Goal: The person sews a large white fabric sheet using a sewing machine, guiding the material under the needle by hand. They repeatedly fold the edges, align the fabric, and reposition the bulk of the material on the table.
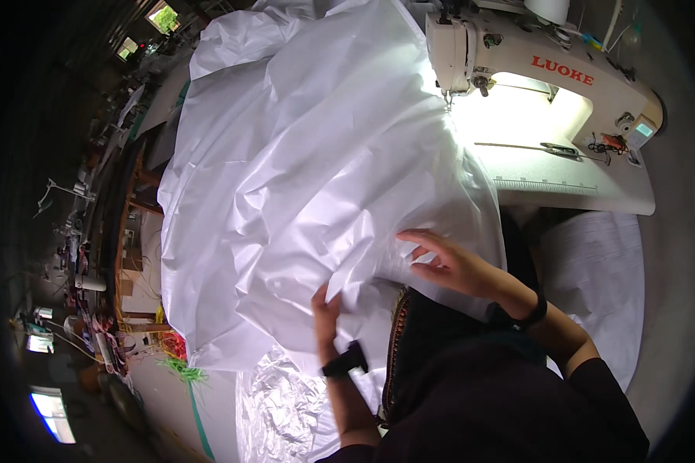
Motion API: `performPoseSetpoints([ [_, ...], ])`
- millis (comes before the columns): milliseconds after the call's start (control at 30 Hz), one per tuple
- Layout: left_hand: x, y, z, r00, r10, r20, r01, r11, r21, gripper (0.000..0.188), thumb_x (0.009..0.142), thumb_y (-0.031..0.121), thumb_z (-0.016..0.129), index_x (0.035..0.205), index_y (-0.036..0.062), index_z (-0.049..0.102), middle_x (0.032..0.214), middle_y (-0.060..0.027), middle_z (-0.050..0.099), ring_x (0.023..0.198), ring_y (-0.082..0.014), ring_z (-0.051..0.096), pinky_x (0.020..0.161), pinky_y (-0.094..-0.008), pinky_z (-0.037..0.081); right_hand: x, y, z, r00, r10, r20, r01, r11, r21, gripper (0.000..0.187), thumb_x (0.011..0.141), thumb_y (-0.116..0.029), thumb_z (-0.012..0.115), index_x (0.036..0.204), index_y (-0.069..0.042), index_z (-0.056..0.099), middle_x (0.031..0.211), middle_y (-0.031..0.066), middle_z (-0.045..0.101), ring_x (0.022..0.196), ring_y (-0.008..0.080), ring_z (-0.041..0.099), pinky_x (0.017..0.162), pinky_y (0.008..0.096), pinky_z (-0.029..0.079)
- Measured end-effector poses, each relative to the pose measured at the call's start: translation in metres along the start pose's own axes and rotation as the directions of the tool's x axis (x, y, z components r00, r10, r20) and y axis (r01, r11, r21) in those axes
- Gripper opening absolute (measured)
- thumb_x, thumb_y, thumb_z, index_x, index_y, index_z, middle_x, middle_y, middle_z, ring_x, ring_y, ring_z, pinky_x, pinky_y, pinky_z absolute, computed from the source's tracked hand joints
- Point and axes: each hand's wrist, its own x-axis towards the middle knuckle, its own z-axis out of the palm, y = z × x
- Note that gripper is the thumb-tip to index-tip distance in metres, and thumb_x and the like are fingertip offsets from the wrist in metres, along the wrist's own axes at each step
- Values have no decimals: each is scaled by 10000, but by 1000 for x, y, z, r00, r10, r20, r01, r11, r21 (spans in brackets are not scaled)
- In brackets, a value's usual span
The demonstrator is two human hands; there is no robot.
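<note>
A large, wrinkled white sheet (pixel 301 177), glossy like plastic, spreads over the table and hangs toward my lap. My left hand (pixel 327 310) pinches a fold of it near the front; the fingertips are partly hidden in the fold. Over the sheet's right front part hovers my right hand (pixel 449 266), fingers curved and apart, holding nothing. Beyond it stands a white sewing machine (pixel 540 69), whose lit needle area (pixel 449 99) meets the sheet's far right edge.
Small scissors-like snips (pixel 560 150) and a dark cord (pixel 606 147) lie on the machine bed. More white sheeting (pixel 594 285) hangs at the right, and crinkled shiny film (pixel 278 409) lies below the left side. Green strands (pixel 184 370) sit at the left.
</note>
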Motion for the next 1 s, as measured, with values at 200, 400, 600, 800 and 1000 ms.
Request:
performPoseSetpoints([
  [200, -42, 50, -110, 817, -313, 484, 501, 802, -327, 382, 983, 248, 625, 1225, -46, 599, 1064, -54, 681, 957, -124, 643, 836, -273, 515, -40, 20, 0, 909, 310, 278, -308, 950, -52, 304, 953, -211, 649, 1191, -24, 622, 1114, 104, 680, 934, 166, 668, 807, 306, 520],
  [400, -44, 31, -79, 852, -285, 439, 414, 880, -232, 264, 979, 136, 591, 1197, -13, 583, 1045, -31, 660, 908, -86, 614, 782, -261, 505, -45, 14, 46, 908, 279, 312, -399, 801, 446, 284, 978, -245, 631, 1075, 18, 673, 1020, 79, 704, 994, 147, 644, 929, 290, 479],
  [600, -87, 67, -2, 855, 446, -262, -359, 876, 322, 299, 818, -20, 686, 1076, 31, 544, 1082, -116, 590, 768, -178, 563, 656, -287, 440, -58, 4, 37, 871, 276, 406, -335, 939, 79, 215, 983, -205, 607, 1066, -21, 683, 1023, 55, 722, 899, 145, 671, 806, 291, 495],
  [800, -84, 82, 31, 831, 556, 13, -447, 654, 610, 364, 765, 41, 748, 1100, 53, 607, 1072, -147, 618, 887, -327, 621, 762, -409, 512, -71, -18, 31, 967, 85, 242, -47, 987, -156, 147, 920, -154, 658, 1004, -34, 674, 955, 62, 686, 841, 233, 690, 715, 305, 533],
  [1000, -97, 98, 14, 891, 454, 11, -428, 832, 352, 159, 855, -33, 627, 1006, 16, 637, 856, -124, 655, 786, -287, 646, 723, -369, 514, -42, -14, 41, 942, -337, 1, 278, 773, -570, 114, 878, -164, 663, 950, -82, 632, 977, 39, 634, 733, 212, 666, 605, 331, 523],
])
